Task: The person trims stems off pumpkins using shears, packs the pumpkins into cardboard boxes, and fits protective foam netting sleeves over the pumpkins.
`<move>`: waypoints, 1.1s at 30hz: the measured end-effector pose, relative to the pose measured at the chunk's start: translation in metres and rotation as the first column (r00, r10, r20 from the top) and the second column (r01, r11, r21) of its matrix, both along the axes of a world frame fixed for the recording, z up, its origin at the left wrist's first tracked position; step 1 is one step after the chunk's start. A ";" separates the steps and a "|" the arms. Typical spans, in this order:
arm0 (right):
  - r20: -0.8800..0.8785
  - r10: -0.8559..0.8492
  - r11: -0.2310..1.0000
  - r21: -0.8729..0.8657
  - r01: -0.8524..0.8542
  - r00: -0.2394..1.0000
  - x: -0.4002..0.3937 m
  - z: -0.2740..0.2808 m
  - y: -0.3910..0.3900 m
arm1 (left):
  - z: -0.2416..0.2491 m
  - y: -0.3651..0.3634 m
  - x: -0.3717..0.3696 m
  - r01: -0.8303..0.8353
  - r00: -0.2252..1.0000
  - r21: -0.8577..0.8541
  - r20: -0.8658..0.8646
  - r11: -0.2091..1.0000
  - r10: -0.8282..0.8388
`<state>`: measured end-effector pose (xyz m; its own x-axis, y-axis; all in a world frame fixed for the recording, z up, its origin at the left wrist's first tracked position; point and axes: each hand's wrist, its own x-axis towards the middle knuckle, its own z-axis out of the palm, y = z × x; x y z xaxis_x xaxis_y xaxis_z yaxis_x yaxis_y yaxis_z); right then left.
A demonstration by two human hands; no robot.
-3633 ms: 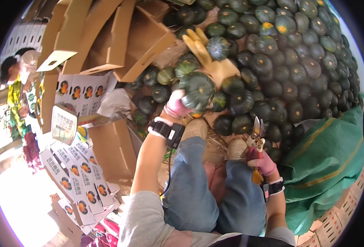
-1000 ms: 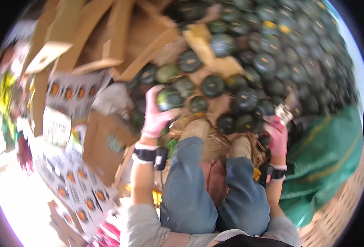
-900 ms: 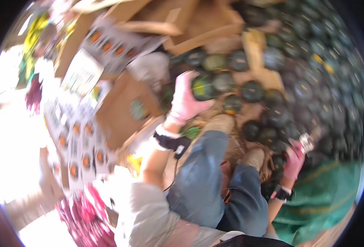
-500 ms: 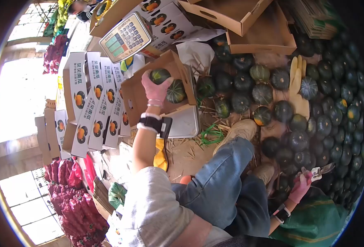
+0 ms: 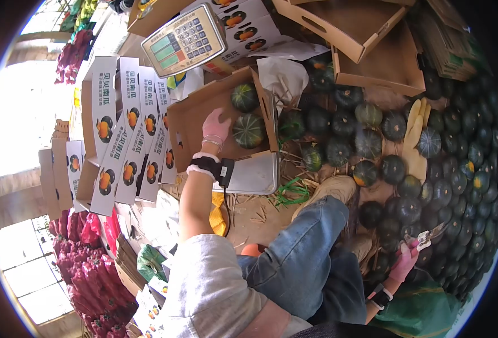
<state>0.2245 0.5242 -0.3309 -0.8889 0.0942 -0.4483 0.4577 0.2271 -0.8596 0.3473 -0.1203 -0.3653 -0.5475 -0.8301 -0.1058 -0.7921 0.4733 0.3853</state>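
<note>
My left hand, in a pink glove, is inside an open cardboard box, its fingers curved and apart with nothing between them. Close to its fingertips lies a striped green pumpkin; a second green pumpkin rests beyond it in the box's upper corner. The box stands on the metal pan of a scale, whose keypad display is behind it. At the lower right, my right hand, also gloved in pink, grips clippers over the pumpkins.
Many dark green pumpkins cover the floor at the right, with yellow gloves among them. Printed cartons lean at the left. Empty cardboard trays are stacked at the top. Red net sacks lie lower left.
My left hand has let go of the smaller pumpkin, now in the box's upper corner, and has drawn back toward the box's middle. The view has shifted slightly; my right hand still holds the clippers.
</note>
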 end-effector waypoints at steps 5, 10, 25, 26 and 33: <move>0.053 0.039 0.999 0.035 -0.041 0.998 0.001 0.002 0.010 | -0.006 -0.026 0.007 0.042 0.991 -0.033 -0.126 0.999 -0.045; 0.069 0.030 0.996 0.077 -0.035 0.997 0.001 0.005 0.016 | 0.021 -0.020 -0.048 0.333 0.942 -0.019 0.034 0.943 -0.333; 0.030 -0.059 0.996 0.063 0.057 0.998 0.009 0.025 -0.017 | -0.044 -0.067 -0.049 0.247 0.960 -0.051 -0.119 0.968 -0.252; 0.034 -0.042 0.997 0.069 0.039 0.999 0.007 0.024 -0.019 | -0.043 -0.066 -0.048 0.234 0.962 -0.094 -0.121 0.968 -0.244; 0.093 0.016 0.992 0.126 -0.027 0.996 0.006 0.033 -0.019 | -0.034 -0.046 -0.049 0.360 0.933 -0.288 0.122 0.887 -0.339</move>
<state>0.2303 0.5056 -0.2975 -0.8472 0.1368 -0.5134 0.5268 0.3419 -0.7782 0.2981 -0.1667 -0.3998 -0.8087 -0.5838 0.0722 -0.5723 0.8092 0.1331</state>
